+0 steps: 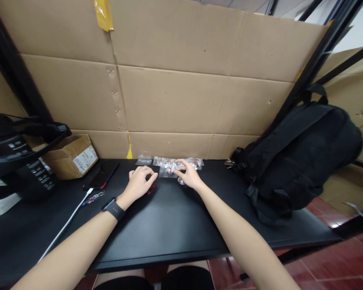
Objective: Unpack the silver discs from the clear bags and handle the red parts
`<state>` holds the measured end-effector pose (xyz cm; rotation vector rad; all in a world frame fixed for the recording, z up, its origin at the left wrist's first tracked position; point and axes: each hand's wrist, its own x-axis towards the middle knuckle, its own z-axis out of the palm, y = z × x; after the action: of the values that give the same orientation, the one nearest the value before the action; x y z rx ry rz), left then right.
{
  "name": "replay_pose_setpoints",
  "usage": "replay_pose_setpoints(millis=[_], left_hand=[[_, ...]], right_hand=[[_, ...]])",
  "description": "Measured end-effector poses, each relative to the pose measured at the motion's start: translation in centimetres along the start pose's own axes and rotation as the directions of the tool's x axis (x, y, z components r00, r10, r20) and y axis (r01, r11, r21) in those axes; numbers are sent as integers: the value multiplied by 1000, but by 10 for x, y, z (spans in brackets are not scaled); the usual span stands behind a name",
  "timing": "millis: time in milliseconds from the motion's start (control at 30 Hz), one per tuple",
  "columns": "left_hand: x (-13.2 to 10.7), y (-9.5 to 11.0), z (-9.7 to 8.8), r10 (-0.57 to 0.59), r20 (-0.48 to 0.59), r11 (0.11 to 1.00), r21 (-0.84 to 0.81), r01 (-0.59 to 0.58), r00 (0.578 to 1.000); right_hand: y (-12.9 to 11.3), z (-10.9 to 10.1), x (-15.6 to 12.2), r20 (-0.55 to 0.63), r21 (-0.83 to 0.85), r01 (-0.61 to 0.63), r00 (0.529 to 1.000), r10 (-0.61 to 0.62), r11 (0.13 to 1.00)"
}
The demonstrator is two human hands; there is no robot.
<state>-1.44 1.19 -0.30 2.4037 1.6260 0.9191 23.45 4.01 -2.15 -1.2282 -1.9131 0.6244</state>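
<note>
Both my hands rest on the black table (175,225) near its far edge. My left hand (140,182), with a dark watch on the wrist, lies with its fingers curled down over a small red item (150,188). My right hand (187,174) reaches onto a row of small clear plastic bags (166,162) holding red and white parts, its fingers bent and pressing on one bag (167,172). Whether either hand actually grips anything is hidden by the fingers.
A black backpack (299,157) leans at the right. At the left are a cardboard box (71,156), a dark phone (100,176), a white cable (63,227), a keyring (92,198) and black equipment (15,157). Cardboard sheets (181,88) form the back wall.
</note>
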Motion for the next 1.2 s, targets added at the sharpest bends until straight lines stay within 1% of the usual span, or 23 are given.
replay_pose_setpoints(millis=[100,167,233,300,333,367,400,467,533,600,700,767,933,1067,1200], left_hand=[[0,-1,-3,12,-9,999,53,-11,1000],[0,-4,-4,14,12,997,76,-15,1000],[1,-8,-6,19,35,995,96,-22,999],[1,-12,-8,29,45,993,114,-34,999],[2,-14,-9,37,45,992,121,-42,998],[2,-16,-10,44,47,991,128,-50,998],[2,-17,-11,49,52,990,132,-55,997],[2,-20,-13,52,87,990,130,-63,995],[2,-21,-13,55,147,990,117,-73,988],[0,-22,-12,70,195,990,106,-92,978],[-1,-22,-9,91,231,988,105,-118,969],[-1,-23,-6,101,248,986,103,-129,964],[-1,-24,-3,98,254,989,85,-124,962],[0,-22,-2,80,201,993,65,-94,976],[0,-18,-4,117,159,989,68,-129,980]], right_hand=[[10,-6,4,-145,-102,-95,986,80,990],[16,-5,7,-189,-183,-132,977,97,974],[19,-3,10,-234,-274,-144,969,80,951],[20,-3,12,-291,-360,-141,956,32,922],[20,-5,12,-294,-393,-124,956,4,911],[19,-7,12,-263,-415,-92,964,-22,905],[18,-11,10,-200,-427,-48,979,-42,903],[15,-20,5,-12,-425,48,998,-58,904],[12,-29,-2,148,-416,95,988,-36,905],[8,-35,-7,226,-405,76,974,19,911],[3,-39,-10,265,-363,-8,958,112,932],[0,-38,-10,281,-342,-32,950,135,939],[-2,-29,-9,276,-323,46,960,48,945],[-6,-23,-9,361,-229,40,931,47,973],[-15,-20,-11,395,-222,142,918,-44,965]])
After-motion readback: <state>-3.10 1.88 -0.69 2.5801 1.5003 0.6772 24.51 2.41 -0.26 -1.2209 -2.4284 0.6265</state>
